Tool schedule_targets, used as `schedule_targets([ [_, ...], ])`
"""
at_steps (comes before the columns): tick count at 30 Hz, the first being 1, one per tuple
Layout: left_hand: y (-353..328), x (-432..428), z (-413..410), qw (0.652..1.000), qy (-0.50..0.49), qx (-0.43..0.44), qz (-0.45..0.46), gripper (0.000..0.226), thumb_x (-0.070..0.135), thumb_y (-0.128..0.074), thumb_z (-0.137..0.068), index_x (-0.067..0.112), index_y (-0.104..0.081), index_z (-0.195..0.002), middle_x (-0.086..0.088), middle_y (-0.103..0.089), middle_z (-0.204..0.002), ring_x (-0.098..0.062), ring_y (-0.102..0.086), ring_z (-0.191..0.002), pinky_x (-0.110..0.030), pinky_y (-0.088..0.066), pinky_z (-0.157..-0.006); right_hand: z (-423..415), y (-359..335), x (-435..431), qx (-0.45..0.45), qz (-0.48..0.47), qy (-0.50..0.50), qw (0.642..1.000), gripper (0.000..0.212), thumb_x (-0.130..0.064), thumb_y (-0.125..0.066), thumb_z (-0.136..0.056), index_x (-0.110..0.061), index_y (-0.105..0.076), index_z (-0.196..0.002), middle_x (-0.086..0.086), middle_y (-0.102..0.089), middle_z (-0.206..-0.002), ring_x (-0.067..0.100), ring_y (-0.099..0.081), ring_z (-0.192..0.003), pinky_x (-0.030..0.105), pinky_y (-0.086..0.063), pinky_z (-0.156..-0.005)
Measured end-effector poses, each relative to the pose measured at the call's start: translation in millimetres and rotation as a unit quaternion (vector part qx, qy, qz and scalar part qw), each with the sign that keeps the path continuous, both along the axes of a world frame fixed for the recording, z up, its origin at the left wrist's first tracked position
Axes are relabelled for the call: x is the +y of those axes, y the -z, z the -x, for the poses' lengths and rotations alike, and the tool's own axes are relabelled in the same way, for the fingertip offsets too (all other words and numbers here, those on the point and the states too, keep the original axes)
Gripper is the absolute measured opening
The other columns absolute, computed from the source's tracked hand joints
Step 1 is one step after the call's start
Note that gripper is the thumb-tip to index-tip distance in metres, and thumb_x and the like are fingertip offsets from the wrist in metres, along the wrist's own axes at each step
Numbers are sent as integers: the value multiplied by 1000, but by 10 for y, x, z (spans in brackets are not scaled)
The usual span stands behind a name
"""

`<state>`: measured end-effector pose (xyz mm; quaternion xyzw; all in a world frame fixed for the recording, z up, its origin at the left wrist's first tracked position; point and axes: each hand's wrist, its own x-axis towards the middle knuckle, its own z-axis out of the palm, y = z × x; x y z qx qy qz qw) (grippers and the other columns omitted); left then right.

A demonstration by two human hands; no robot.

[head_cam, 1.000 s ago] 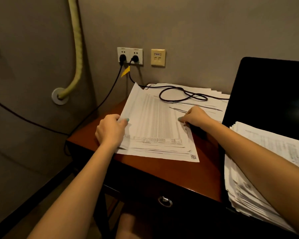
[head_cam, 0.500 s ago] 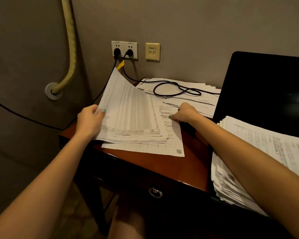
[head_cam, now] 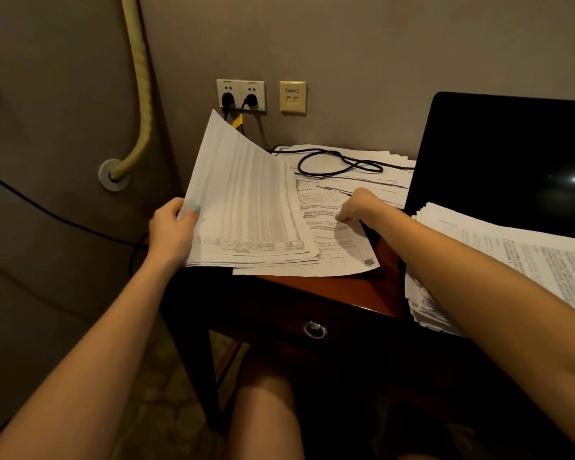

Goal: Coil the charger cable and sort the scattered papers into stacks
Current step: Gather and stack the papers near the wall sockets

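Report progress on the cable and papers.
Looks done: a thick paper stack sits at right. In hand: the left hand grips a lifted sheaf; the right hand holds the sheet beneath. Left: the cable lies loose, plugged in, across the back papers.

Bare wood showed along the front edge of the desk, a strip beside the flat sheets. The black laptop screen walled off the right, a thick paper stack against it. Behind, the looped cable lay over papers near the wall (plugs just above). The lifted sheaf, tilted up, blocked the left.
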<state>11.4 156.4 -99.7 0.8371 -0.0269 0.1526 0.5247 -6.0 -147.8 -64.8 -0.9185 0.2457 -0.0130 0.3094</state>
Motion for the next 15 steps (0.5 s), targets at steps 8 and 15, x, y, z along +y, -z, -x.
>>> schedule_targets([
  [8, 17, 150, 163, 993, 16, -25, 117, 25, 23, -48, -100, 0, -58, -96, -8, -59, -84, -18, -54, -75, -32, -43, -65, 228, -127, -173, -233, -148, 50, 960, 7, -7, -56, -91, -8, -61, -85, 8, -67, -86, 24, -66, -75, 34, -55, -66],
  [15, -212, -22, 99, 982, -27, -71, 171, 23, 26, -44, -102, 5, -51, -96, -8, -58, -87, -23, -56, -81, -38, -46, -67, 558, -674, -496, -491, -155, 96, 852, 14, -17, -54, -94, -13, -53, -81, 0, -58, -74, 12, -57, -67, 32, -48, -62],
])
